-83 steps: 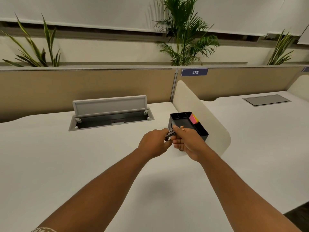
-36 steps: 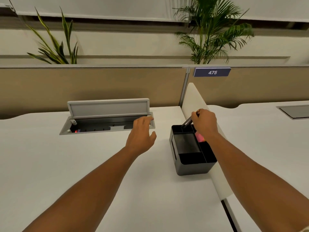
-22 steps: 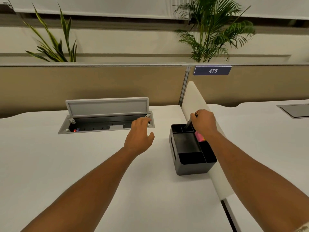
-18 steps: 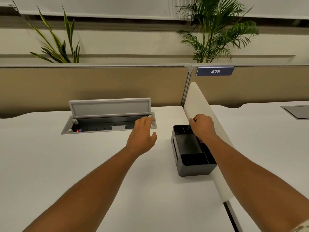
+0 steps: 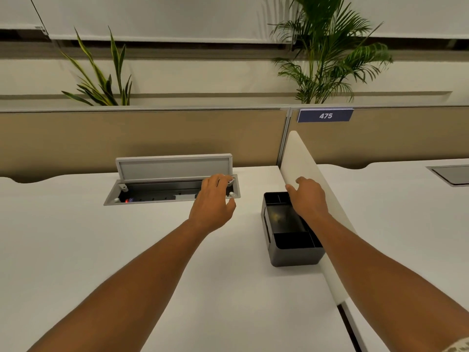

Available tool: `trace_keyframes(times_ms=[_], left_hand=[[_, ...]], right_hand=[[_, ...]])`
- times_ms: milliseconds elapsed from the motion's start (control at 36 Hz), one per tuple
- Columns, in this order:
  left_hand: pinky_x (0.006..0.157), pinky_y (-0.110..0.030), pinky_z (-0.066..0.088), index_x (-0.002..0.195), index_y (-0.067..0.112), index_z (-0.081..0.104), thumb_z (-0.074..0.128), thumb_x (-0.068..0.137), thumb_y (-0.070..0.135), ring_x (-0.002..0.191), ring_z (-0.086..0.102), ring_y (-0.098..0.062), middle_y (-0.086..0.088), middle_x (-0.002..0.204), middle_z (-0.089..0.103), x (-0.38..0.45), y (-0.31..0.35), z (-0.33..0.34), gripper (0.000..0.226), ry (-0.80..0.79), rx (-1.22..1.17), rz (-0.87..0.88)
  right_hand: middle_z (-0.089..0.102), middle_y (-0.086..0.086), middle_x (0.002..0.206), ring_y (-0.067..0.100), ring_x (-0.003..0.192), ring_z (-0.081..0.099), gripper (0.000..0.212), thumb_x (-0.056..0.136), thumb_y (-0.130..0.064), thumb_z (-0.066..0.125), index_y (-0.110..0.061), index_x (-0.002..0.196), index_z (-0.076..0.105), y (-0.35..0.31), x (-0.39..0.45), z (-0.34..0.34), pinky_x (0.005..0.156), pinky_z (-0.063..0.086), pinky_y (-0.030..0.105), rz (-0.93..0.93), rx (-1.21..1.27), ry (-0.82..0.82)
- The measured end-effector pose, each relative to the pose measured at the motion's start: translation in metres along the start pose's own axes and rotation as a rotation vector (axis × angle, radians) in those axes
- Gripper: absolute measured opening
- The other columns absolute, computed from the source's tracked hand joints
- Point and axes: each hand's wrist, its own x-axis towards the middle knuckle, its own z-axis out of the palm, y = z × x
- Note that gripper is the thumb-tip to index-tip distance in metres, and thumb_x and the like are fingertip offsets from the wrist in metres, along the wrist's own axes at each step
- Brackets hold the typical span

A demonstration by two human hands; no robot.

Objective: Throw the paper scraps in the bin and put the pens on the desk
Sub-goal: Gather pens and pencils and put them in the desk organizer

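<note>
A black desk organiser (image 5: pixel 291 252) with several compartments stands on the white desk (image 5: pixel 76 262), against the white side divider (image 5: pixel 308 171). My right hand (image 5: pixel 308 196) hovers over the organiser's far end, fingers spread, with nothing in it. No pen shows in the hand, and the hand hides the organiser's far right compartments. My left hand (image 5: pixel 214 201) is held open above the desk, at the right end of the open cable tray (image 5: pixel 172 194). No paper scraps or bin are in view.
The cable tray's grey lid (image 5: pixel 175 166) stands raised behind the slot. A tan partition (image 5: pixel 142 138) with a "475" label (image 5: pixel 324 115) runs along the desk's back. Plants stand behind it. A second desk (image 5: pixel 406 224) lies to the right of the divider.
My right hand lowered the pens into the organiser's far compartment and let go; it now stands open above it. My left hand stayed near the cable tray.
</note>
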Motion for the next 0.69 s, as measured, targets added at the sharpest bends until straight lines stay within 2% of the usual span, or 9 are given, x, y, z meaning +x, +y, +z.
trace_keyframes(times_ms=[167,306,417,500,694], left_hand=[[0.098,-0.033,0.042,0.137,0.02,0.044,0.063,0.09,0.025,0.129,0.038,-0.02,0.001,0.137,0.046,-0.019,0.009,-0.016,0.051,0.022,0.011,0.019],[0.1,-0.032,0.041,0.138,0.022,0.043,0.062,0.091,0.026,0.129,0.038,-0.02,0.001,0.138,0.045,-0.037,0.015,-0.033,0.051,0.04,0.038,0.034],[0.101,-0.034,0.041,0.137,0.022,0.042,0.061,0.09,0.026,0.128,0.038,-0.021,0.0,0.138,0.045,-0.052,0.014,-0.052,0.051,0.057,0.059,0.049],[0.104,-0.036,0.04,0.138,0.021,0.042,0.061,0.09,0.027,0.131,0.037,-0.022,-0.001,0.14,0.044,-0.065,0.011,-0.066,0.052,0.065,0.071,0.046],[0.111,-0.04,0.036,0.143,0.02,0.04,0.061,0.092,0.029,0.138,0.031,-0.023,-0.002,0.147,0.041,-0.12,-0.002,-0.092,0.056,0.061,0.025,-0.001]], right_hand=[[0.059,0.008,0.131,0.027,0.113,0.06,0.043,0.1,-0.04,0.048,-0.014,0.133,0.056,-0.015,-0.027,-0.005,0.096,0.047,0.037,-0.132,0.031,0.019],[0.062,0.006,0.124,0.024,0.109,0.061,0.037,0.099,-0.039,0.048,-0.016,0.127,0.06,-0.033,-0.054,-0.008,0.086,0.051,0.035,-0.266,-0.034,0.073],[0.061,0.005,0.127,0.023,0.112,0.058,0.041,0.099,-0.042,0.046,-0.018,0.13,0.058,-0.048,-0.077,-0.008,0.091,0.049,0.036,-0.362,-0.078,0.136],[0.059,0.005,0.133,0.025,0.119,0.055,0.044,0.098,-0.043,0.045,-0.018,0.133,0.055,-0.058,-0.097,-0.008,0.097,0.048,0.039,-0.389,-0.097,0.162],[0.058,0.006,0.135,0.025,0.125,0.051,0.045,0.098,-0.042,0.045,-0.017,0.135,0.052,-0.083,-0.162,-0.01,0.098,0.049,0.042,-0.431,-0.158,0.16]])
